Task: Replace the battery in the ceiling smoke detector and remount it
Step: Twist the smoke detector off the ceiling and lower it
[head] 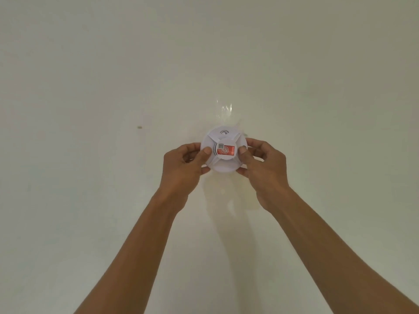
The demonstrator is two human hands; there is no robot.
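Left hand (184, 165): grips the left edge of the smoke detector (224, 151). The thumb lies across the front face, its tip just left of the central disc; the remaining fingers curl around the rim, and one fingertip shows under the lower left edge.

Right hand (263, 165): grips the right edge in mirror fashion. The thumb presses on the front face just right of the central disc; the fingers wrap the rim from the side and below. Both forearms are bare and extend upward from the lower corners of the view.

Smoke detector: a round white housing, held between the two hands and raised against the ceiling (113, 75). Whether the housing is seated on a mount or only held near the surface cannot be determined. Four raised ribs run diagonally from the central disc to the rim, dividing the face into four segments. The central disc carries a red label (226, 151) with a light circular emblem, and a small square code (220, 145) at its upper left. Curved dark lines are printed on the upper segment and beside the left thumb.

Ceiling: plain off-white. A glossy streaked patch (224, 108) sits just above the detector. A small dark speck (139, 127) lies well to the left. Faint shadows fall below the hands.
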